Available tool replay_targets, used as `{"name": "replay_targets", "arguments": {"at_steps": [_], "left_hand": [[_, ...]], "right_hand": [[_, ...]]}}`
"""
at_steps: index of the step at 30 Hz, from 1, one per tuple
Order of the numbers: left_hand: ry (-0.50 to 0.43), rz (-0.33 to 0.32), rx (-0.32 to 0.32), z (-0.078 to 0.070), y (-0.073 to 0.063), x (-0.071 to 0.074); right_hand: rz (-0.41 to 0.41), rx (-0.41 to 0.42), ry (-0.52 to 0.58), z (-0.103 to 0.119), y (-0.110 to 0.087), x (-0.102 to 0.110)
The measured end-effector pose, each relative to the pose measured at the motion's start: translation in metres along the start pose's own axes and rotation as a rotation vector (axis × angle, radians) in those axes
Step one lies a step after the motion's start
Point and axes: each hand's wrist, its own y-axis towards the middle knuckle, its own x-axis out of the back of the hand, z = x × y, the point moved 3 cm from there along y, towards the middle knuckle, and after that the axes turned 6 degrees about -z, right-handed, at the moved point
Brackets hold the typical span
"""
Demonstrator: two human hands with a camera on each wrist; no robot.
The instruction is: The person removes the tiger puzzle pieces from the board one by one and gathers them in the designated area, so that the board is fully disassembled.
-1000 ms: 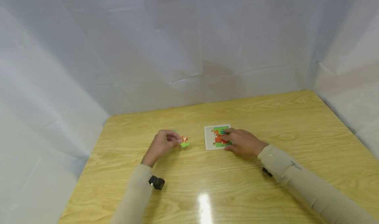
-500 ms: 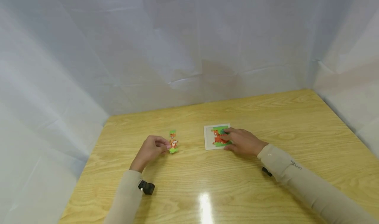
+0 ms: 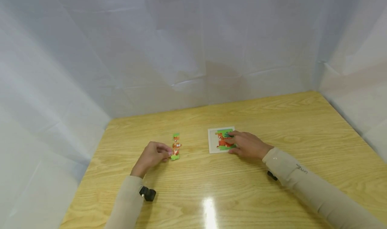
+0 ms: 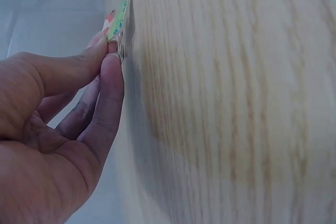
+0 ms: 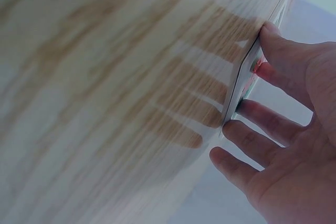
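My left hand (image 3: 152,156) pinches a jigsaw puzzle piece (image 3: 176,149) between thumb and fingertips at its left edge. The piece carries an orange tiger figure on green and is close over the tabletop. In the left wrist view the same piece (image 4: 122,20) appears nearly edge-on. My right hand (image 3: 248,145) rests on a white-framed puzzle board (image 3: 213,145), its fingers extended over the right side and the thumb at the near edge. Orange tiger and green pieces (image 3: 223,145) fill the board's right part, some hidden by the fingers; its left strip shows bare white.
Just beyond the pinched piece lies another small green and orange puzzle piece (image 3: 176,136). The wooden table (image 3: 193,188) meets a white sheet backdrop (image 3: 181,54) at the back and sides. Small black devices (image 3: 148,193) sit at both wrists.
My left hand has moved left and slightly toward me with the puzzle piece, away from the board, uncovering the other piece. The right hand stays on the board.
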Motion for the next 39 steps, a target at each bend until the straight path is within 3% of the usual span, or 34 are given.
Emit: {"name": "replay_targets", "arguments": {"at_steps": [29, 39], "left_hand": [[0.073, 0.015, 0.003, -0.001, 0.002, -0.005], [0.105, -0.011, -0.061, -0.015, 0.003, -0.006]], "right_hand": [[-0.001, -0.015, 0.017, -0.002, 0.0, -0.001], [-0.004, -0.019, 0.018, -0.002, -0.002, -0.001]]}}
